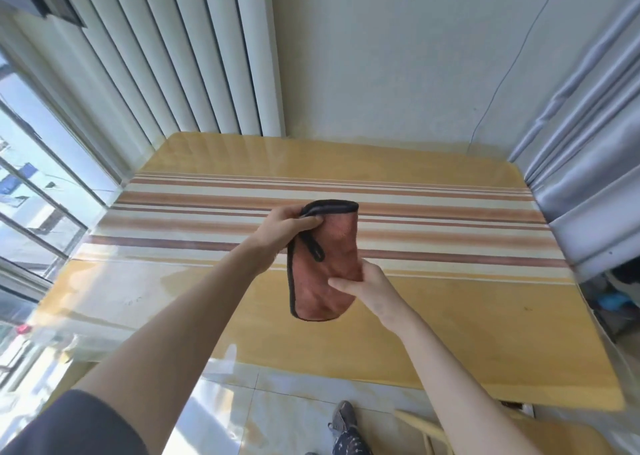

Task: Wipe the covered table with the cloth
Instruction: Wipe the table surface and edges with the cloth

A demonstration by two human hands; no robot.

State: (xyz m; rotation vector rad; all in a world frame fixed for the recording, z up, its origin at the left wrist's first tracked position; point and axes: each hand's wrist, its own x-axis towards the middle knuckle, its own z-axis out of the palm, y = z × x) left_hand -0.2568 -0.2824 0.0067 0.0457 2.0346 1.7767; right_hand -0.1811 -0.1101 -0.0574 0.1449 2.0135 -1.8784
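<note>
Currently, the cloth [322,260] is held in the air above the covered table [450,333], clear of its surface. The cloth is reddish-brown with a dark bound edge and hangs folded, longer than it is wide. A dark loop of edging hangs down its front near the top.

The left hand [282,224] pinches the upper left corner of the cloth, with the thumb on the near face and the fingers curled behind the dark edge. The right hand [369,286] grips the lower right side of the cloth, with the fingers wrapped around the fabric from the right. Both arms extend forward from the bottom of the view. A dark sleeve [74,427] covers the upper left arm.

The covered table carries a yellow covering with a band of white, orange and brown stripes across its middle, under a glossy transparent sheet that reflects light. White vertical slats [180,53] stand behind the far left edge. A window [31,191] lies to the left. Grey drapery [588,164] hangs along the right edge. A shoe [343,420] rests on the tiled floor [284,399] below the near edge, beside part of a wooden chair [426,427].
</note>
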